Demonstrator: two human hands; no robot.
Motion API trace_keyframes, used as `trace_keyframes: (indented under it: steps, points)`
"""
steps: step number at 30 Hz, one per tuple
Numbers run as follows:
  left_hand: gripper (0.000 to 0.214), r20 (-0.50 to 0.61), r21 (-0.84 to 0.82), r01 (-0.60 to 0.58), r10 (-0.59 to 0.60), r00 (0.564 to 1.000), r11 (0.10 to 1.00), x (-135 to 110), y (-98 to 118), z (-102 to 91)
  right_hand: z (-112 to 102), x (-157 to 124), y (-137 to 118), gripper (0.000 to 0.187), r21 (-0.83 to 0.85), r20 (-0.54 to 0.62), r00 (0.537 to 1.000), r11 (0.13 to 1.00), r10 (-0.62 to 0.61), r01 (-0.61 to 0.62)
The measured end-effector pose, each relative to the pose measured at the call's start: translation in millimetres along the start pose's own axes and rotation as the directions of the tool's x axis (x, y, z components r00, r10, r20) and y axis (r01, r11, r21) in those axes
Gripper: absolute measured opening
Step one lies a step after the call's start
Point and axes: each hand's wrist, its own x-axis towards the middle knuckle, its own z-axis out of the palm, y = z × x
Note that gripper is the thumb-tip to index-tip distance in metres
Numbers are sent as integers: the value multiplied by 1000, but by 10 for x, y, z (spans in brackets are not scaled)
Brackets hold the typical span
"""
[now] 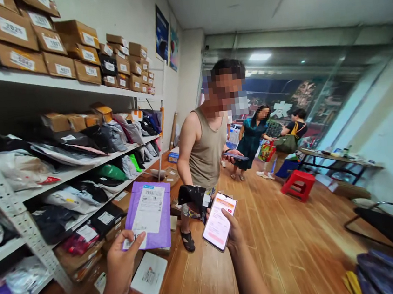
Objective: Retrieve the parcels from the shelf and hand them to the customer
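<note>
left hand [122, 262] pinches purple parcel [150, 217], right hand [234, 231] grips phone [218, 225]; person [203, 141] stands ahead, beside laden shelves [35, 80].

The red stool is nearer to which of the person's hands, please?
Right. The right hand is in front of the stool, to its left; the left hand is farther left.

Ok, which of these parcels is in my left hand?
The flat, rectangular purple parcel: your left hand pinches its lower left corner. The glossy black parcel is farther right; many others sit on white metal shelves.
</note>
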Motion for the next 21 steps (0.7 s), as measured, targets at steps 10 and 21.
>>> trace_keyframes:
  steps: [10,21]
  points:
    - [43,134,24,9,-12,991,1000,-212,-99,266,-87,-797,166,43,185,-89,965,956,247,-227]
    - [45,334,24,107,-109,936,994,-570,-219,705,-132,-1621,241,43,133,-422,896,987,140,-91]
